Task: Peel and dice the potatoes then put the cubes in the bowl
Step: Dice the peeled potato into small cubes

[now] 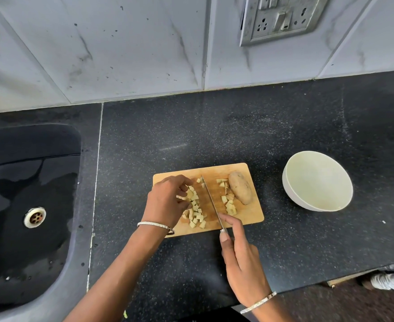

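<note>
A wooden cutting board (249, 212) lies on the black counter. My left hand (166, 201) pinches potato pieces at the left pile of cubes (197, 213). My right hand (240, 254) grips the handle of a knife (211, 198), forefinger along the spine; the blade lies across the board between the two piles. A second pile of cubes (228, 201) sits right of the blade. A whole unpeeled potato (240, 190) rests at the board's right end. A white bowl (293, 194), with nothing in it, stands to the right of the board.
A black sink (29, 182) with a metal drain (35, 217) fills the left side. Tiled wall with a switch socket plate (282, 19) rises behind. The counter's front edge (330, 278) runs at lower right, with a foot on the floor beyond it.
</note>
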`<action>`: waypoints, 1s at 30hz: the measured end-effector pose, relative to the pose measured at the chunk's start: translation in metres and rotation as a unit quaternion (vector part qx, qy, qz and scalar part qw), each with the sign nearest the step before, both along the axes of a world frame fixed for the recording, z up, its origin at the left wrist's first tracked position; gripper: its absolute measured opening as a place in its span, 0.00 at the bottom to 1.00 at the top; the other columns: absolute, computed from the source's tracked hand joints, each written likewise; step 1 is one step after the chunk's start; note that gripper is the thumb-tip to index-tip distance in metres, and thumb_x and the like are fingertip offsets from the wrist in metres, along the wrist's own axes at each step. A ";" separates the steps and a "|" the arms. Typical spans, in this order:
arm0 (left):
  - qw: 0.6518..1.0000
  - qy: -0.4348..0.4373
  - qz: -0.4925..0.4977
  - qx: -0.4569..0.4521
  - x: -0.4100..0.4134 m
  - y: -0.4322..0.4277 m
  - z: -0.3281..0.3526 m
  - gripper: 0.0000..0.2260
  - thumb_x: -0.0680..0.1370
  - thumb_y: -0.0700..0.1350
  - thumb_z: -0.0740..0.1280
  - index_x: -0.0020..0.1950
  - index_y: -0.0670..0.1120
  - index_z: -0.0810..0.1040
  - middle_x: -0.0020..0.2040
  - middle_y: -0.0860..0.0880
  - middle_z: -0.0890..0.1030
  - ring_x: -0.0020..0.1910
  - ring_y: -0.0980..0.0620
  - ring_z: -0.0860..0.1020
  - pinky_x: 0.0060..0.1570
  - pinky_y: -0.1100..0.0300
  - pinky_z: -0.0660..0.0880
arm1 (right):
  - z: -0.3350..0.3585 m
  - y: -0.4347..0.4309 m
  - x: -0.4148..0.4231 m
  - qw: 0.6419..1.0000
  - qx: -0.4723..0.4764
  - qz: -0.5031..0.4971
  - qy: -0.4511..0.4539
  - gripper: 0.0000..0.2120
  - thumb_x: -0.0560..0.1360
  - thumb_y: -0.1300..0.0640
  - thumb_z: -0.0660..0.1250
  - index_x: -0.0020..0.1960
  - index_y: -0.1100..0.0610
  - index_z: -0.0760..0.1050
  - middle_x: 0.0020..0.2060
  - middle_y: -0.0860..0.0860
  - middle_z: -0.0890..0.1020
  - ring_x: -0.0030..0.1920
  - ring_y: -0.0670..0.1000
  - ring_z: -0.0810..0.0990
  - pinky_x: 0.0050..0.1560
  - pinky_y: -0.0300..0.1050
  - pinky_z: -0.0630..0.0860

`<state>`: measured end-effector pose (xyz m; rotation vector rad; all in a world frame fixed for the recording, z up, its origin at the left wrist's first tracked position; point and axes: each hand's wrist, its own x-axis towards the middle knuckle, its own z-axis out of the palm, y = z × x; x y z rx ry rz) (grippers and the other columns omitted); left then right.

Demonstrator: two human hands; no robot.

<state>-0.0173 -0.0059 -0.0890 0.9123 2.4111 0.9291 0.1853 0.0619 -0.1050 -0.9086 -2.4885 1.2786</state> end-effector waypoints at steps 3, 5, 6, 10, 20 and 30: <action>0.997 -0.030 0.031 0.070 0.000 -0.001 -0.001 0.13 0.70 0.37 0.76 0.48 0.52 0.80 0.41 0.56 0.82 0.38 0.60 0.82 0.44 0.54 0.81 | 0.001 0.002 0.006 1.000 0.014 0.005 -0.001 0.15 0.83 0.50 0.54 0.68 0.37 0.64 0.26 0.45 0.70 0.25 0.47 0.69 0.28 0.43 0.60; 0.992 -0.033 0.046 0.114 0.000 0.000 -0.003 0.08 0.74 0.38 0.73 0.48 0.50 0.81 0.39 0.56 0.83 0.35 0.60 0.82 0.42 0.53 0.82 | 0.000 0.004 0.010 1.000 0.012 0.012 -0.005 0.15 0.83 0.49 0.54 0.67 0.35 0.63 0.26 0.44 0.71 0.25 0.47 0.70 0.28 0.41 0.60; 0.990 -0.028 0.051 0.125 0.000 0.002 -0.004 0.07 0.75 0.38 0.71 0.49 0.49 0.81 0.38 0.56 0.83 0.34 0.60 0.82 0.41 0.53 0.82 | -0.001 0.004 0.012 1.000 0.006 0.015 -0.004 0.14 0.83 0.48 0.53 0.66 0.33 0.63 0.26 0.45 0.71 0.25 0.47 0.70 0.28 0.41 0.60; 0.993 0.044 0.012 0.109 -0.002 0.007 -0.005 0.09 0.74 0.40 0.72 0.52 0.51 0.82 0.43 0.58 0.81 0.40 0.60 0.80 0.43 0.56 0.80 | -0.002 0.006 0.014 1.000 -0.009 0.024 0.000 0.14 0.83 0.46 0.53 0.67 0.34 0.63 0.27 0.53 0.71 0.26 0.49 0.71 0.29 0.52 0.66; 0.970 0.215 -0.113 -0.020 -0.008 0.009 -0.004 0.08 0.73 0.47 0.73 0.49 0.58 0.83 0.50 0.59 0.81 0.53 0.50 0.75 0.45 0.55 0.61 | 0.017 0.020 0.018 0.996 0.017 0.085 -0.006 0.13 0.83 0.45 0.54 0.67 0.37 0.65 0.26 0.52 0.68 0.26 0.49 0.67 0.30 0.48 0.62; 0.973 0.226 -0.038 -0.029 -0.009 0.007 -0.006 0.09 0.77 0.58 0.66 0.49 0.56 0.83 0.45 0.58 0.84 0.49 0.51 0.79 0.47 0.52 0.69 | 0.021 0.047 0.067 0.999 -0.038 -0.004 -0.010 0.15 0.82 0.46 0.57 0.68 0.41 0.68 0.26 0.48 0.70 0.25 0.46 0.67 0.29 0.48 0.64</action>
